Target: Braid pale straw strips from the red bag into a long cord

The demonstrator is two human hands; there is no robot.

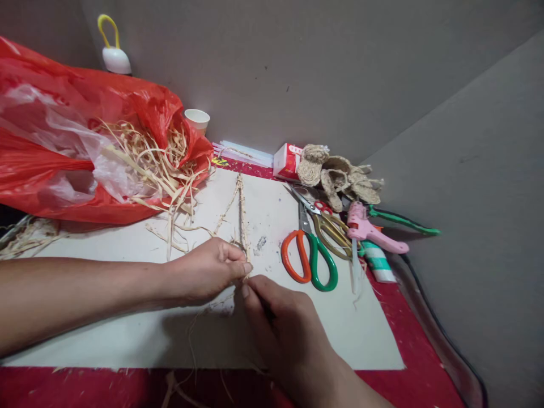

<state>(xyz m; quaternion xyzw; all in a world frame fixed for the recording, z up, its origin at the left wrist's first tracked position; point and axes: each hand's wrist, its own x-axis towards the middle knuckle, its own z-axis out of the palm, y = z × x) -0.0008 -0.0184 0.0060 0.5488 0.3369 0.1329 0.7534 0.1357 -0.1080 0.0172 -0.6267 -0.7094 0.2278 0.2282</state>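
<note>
A thin, twisted cord of pale straw-like fibre (243,218) runs from the back of a white board (357,334) down to my fingers. My left hand (208,269) pinches this cord between thumb and fingertips. Just below and touching it, my right hand (283,320) is closed too, thumb against forefinger, at the cord's near end. A second, thinner strand slants from the cord's top toward my left hand. Loose fine fibres hang beneath both hands. What lies inside the curled fingers is hidden.
At left, a red plastic bag (46,195) spills dry fibre strips (170,175). To the right lie scissors with orange and green handles (314,260), brass-coloured scissors (334,235), a pink glue gun (368,229), green-handled pliers (408,221) and woven fibre pieces (335,173). A paper cup (197,118) stands behind.
</note>
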